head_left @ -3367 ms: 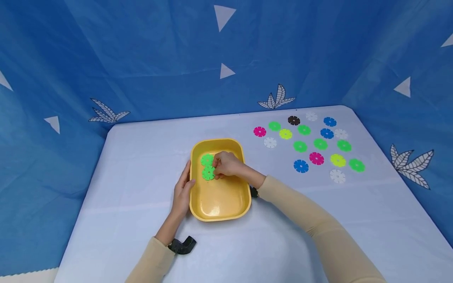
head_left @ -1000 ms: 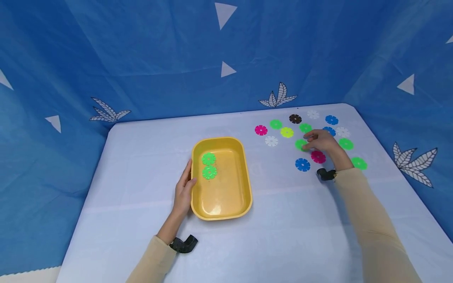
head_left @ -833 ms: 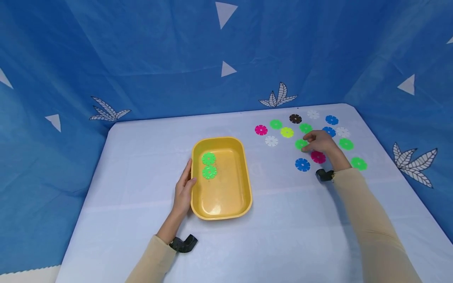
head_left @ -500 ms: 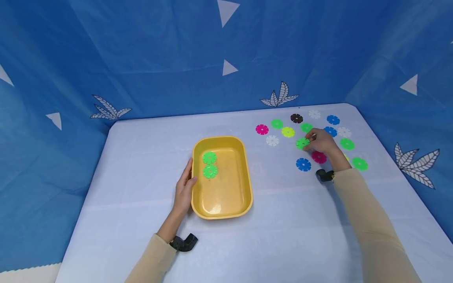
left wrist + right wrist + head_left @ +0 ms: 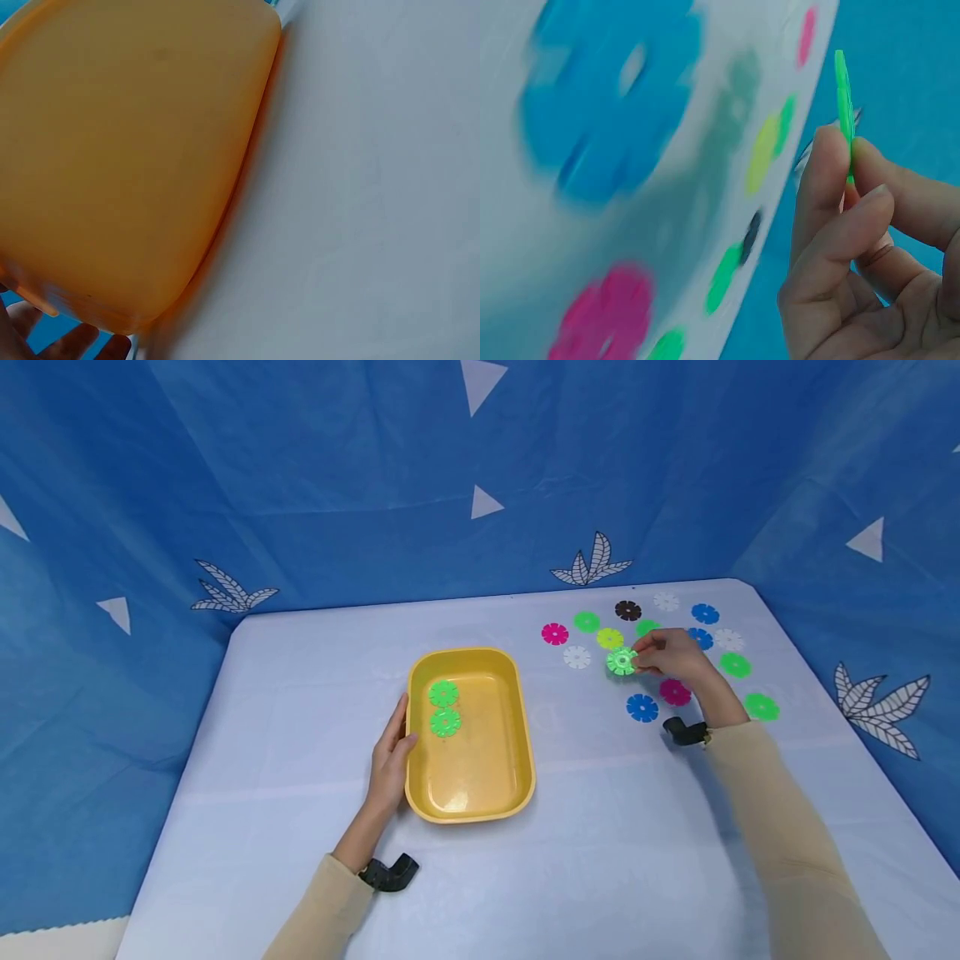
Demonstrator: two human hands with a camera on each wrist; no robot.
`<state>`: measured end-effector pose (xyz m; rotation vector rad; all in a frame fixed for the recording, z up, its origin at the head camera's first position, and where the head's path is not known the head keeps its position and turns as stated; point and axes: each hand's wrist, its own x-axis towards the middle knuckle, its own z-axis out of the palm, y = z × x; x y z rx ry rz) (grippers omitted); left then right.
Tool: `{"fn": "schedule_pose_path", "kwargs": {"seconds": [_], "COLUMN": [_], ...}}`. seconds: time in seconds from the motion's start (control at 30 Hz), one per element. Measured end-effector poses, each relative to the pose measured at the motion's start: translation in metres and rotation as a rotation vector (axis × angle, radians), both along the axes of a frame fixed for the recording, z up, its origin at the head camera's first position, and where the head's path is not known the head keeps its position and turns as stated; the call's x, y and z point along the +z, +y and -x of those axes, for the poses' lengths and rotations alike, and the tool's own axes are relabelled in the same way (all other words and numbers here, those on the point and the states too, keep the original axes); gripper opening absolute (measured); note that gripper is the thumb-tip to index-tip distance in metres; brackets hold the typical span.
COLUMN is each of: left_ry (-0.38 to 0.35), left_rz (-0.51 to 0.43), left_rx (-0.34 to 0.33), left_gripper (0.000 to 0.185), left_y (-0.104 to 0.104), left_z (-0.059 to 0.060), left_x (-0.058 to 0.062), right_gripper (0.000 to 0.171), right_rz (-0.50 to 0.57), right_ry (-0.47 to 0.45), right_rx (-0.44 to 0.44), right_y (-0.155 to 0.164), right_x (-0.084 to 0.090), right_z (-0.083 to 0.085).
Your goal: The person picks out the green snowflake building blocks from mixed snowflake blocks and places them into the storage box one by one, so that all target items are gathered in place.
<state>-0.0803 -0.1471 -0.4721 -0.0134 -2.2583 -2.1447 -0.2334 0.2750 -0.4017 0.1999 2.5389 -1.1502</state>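
Note:
My right hand (image 5: 677, 658) pinches a green notched plastic snowflake disc (image 5: 622, 662) between thumb and fingertips, above the table at the right. In the right wrist view that green disc (image 5: 844, 112) stands edge-on and is off the cloth. My left hand (image 5: 387, 768) grips the left wall of a yellow rectangular tray (image 5: 472, 768), its thumb at the rim and its fingers along the outside. Two green discs (image 5: 445, 708) lie inside the tray, near its upper left. In the left wrist view the tray's outside (image 5: 127, 150) fills much of the picture, with fingertips (image 5: 71, 343) beside it.
Several more discs lie spread at the right: pink (image 5: 555, 634), white (image 5: 577, 657), yellow (image 5: 611, 638), black (image 5: 627, 610), blue (image 5: 642, 708) and green (image 5: 761, 707). They rest on a white tablecloth (image 5: 300, 693). A blue curtain (image 5: 337, 485) hangs behind the table.
My right hand went from inside the tray to the discs at the right, took hold of a green one and lifted it slightly leftward. The left hand stays on the tray.

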Motion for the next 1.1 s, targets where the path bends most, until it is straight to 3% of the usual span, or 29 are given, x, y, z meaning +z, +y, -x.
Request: {"fn": "schedule_pose_path", "kwargs": {"seconds": [0.27,0.7,1.1], "left_ry": [0.005,0.000,-0.004], "left_rz": [-0.007,0.000,-0.007], "left_rx": [-0.010,-0.002,-0.003], "left_gripper": [0.060,0.060,0.060], "left_y": [0.000,0.000,0.001], "left_z": [0.001,0.000,0.000], "left_x": [-0.001,0.000,0.001], "right_gripper": [0.028,0.016,0.012], "right_rz": [0.125,0.206,0.246], "right_ry": [0.035,0.094,-0.095], "right_rx": [0.158,0.356,0.547], "right_y": [-0.056,-0.159,-0.220], "right_x": [0.015,0.031,0.012], "right_z": [-0.016,-0.048,-0.069]}}
